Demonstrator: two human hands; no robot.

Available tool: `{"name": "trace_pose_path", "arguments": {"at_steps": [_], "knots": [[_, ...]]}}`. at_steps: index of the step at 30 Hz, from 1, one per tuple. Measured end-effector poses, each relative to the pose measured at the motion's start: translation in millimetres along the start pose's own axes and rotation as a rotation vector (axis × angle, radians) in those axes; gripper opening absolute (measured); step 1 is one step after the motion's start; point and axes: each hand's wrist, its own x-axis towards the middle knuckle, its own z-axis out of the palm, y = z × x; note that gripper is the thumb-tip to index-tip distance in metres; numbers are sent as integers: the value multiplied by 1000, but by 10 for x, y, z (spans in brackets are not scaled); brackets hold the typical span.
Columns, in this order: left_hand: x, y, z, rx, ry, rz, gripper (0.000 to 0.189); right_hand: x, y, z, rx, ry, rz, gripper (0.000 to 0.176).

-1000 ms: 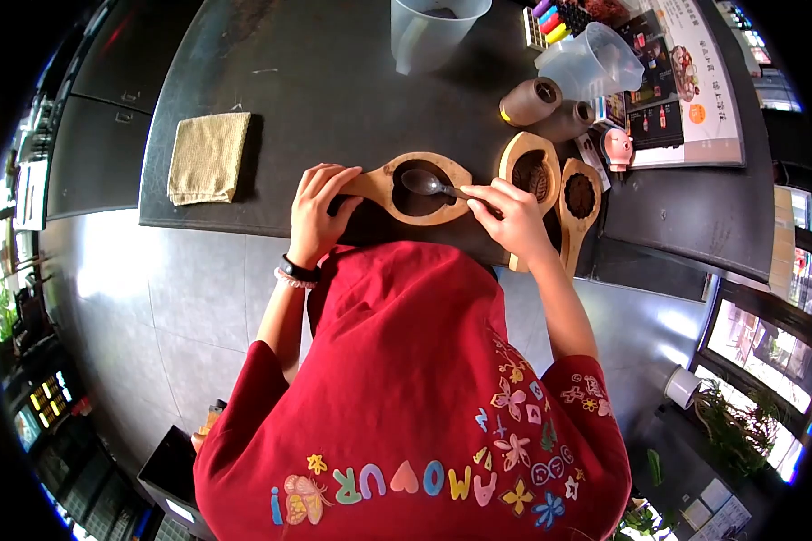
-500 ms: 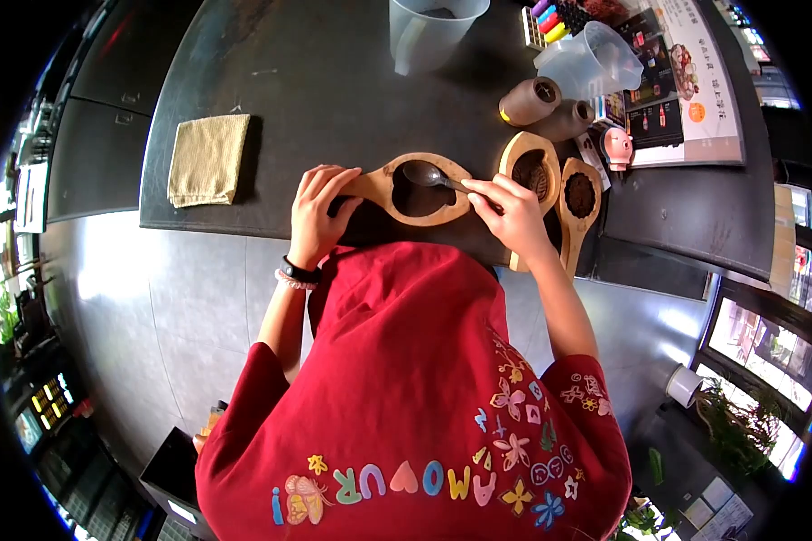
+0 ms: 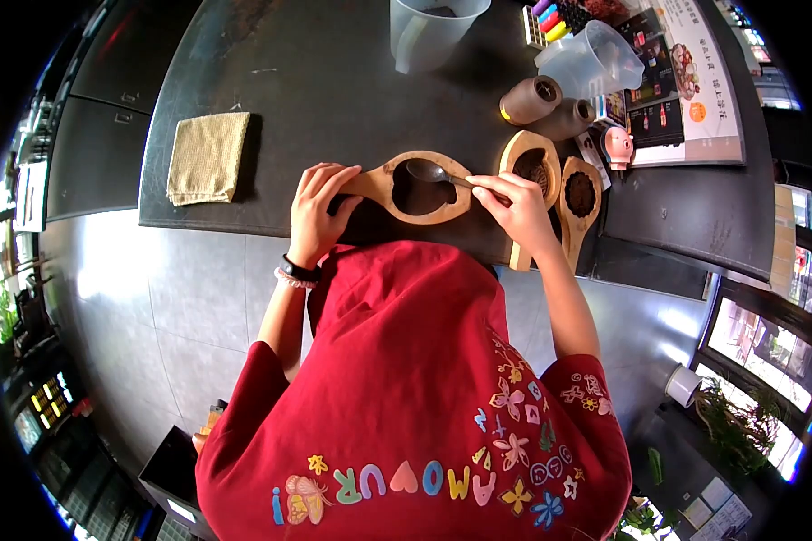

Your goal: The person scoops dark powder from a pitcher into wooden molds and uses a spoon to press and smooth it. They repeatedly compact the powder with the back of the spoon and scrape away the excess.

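Fisheye distortion, black corners; glare on floor [image 3: 108, 261], windows [image 3: 762, 361] overexposed.

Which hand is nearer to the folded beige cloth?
The left. The left hand grips the wooden mold by its handle, to the right of the folded cloth; the right hand, farther right, holds the spoon over the mold.

One view (head-worn); it looks forward and down, fairly near.
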Motion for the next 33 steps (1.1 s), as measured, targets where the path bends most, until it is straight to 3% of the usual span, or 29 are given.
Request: {"name": "trace_pose_path", "arguments": {"at_steps": [7, 16, 24, 33], "knots": [[4, 5, -4, -1, -1, 1, 44, 18, 47, 2, 46, -25, 50, 19], [-9, 3, 1, 24, 3, -1, 45, -273, -87, 100, -24, 51, -113, 23], [-4, -11, 3, 16, -6, 6, 47, -344, -108, 243, -4, 200, -25, 21], [-9, -6, 2, 26, 0, 11, 47, -311, -77, 234, -25, 197, 18, 17]]}}
